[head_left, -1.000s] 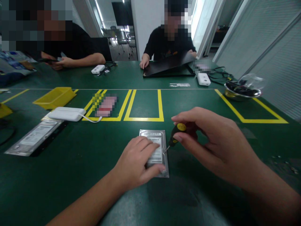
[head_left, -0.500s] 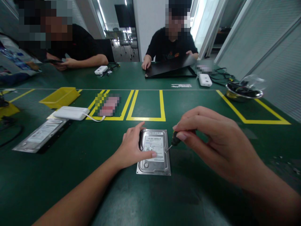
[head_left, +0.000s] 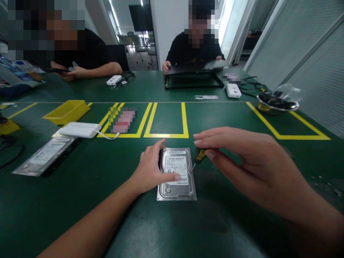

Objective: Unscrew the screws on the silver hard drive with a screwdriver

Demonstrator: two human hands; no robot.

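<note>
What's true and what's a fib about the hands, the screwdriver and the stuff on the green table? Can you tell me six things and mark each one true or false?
1. The right hand holds a screwdriver. True.
2. The left hand has its thumb on the label of a hard drive. True.
3. The screwdriver's metal shaft points straight up. False: it slants down toward the right edge of the hard drive.
4. The yellow bin is farther left than the metal bowl. True.
5. That hard drive stands on its edge. False: it lies flat on the table.
6. Both hands hold screwdrivers. False: only the right one does.
</note>
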